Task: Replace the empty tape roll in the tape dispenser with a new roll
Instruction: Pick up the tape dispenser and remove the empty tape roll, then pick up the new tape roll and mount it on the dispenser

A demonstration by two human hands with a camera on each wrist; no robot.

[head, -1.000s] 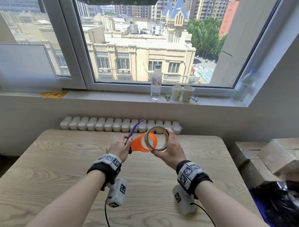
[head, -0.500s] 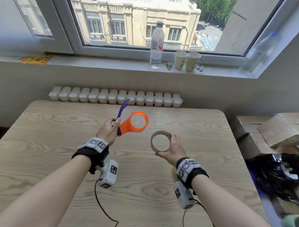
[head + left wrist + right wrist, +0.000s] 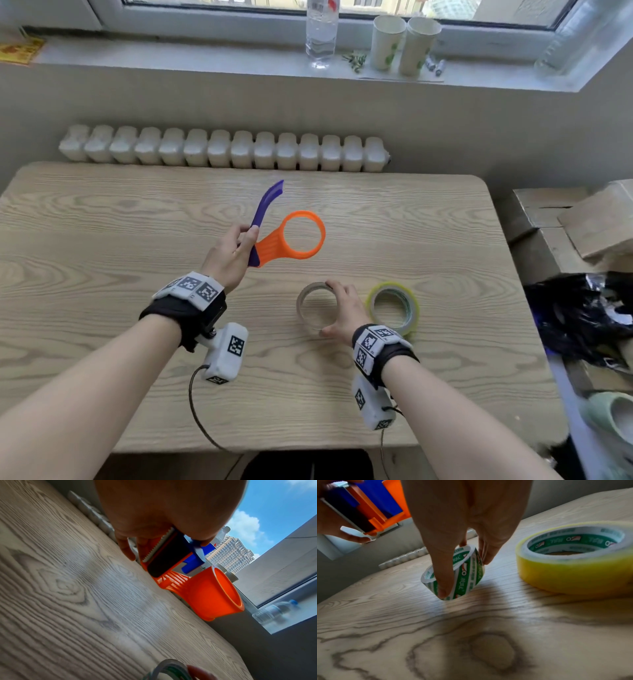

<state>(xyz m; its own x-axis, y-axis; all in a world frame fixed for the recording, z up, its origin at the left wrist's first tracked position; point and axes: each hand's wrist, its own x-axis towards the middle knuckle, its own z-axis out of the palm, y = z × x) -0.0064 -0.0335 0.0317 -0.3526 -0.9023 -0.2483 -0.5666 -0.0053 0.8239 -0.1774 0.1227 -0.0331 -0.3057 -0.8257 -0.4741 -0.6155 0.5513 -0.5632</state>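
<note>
My left hand (image 3: 233, 250) grips the orange tape dispenser (image 3: 294, 240) by its toothed end, holding it above the table. Its orange ring (image 3: 216, 595) is bare and its purple handle (image 3: 265, 205) points up and away. My right hand (image 3: 342, 308) pinches the empty cardboard core (image 3: 313, 310), thumb on one side and fingers on the other; the green-printed core (image 3: 464, 574) is at the table top, slightly tilted. A full yellow tape roll (image 3: 394, 306) lies flat just right of that hand, and fills the right of the right wrist view (image 3: 576, 558).
The wooden table (image 3: 102, 240) ends near me at its front edge. A white radiator (image 3: 222, 152) runs behind it. On the windowsill stand a water bottle (image 3: 322, 31) and two paper cups (image 3: 404, 44). Cardboard boxes (image 3: 565, 222) and a black bag (image 3: 579, 315) crowd the right side.
My right hand has pulled the empty core off the dispenser's ring and lowered it to the table beside the yellow roll. The left hand still holds the dispenser up. My view has tilted down.
</note>
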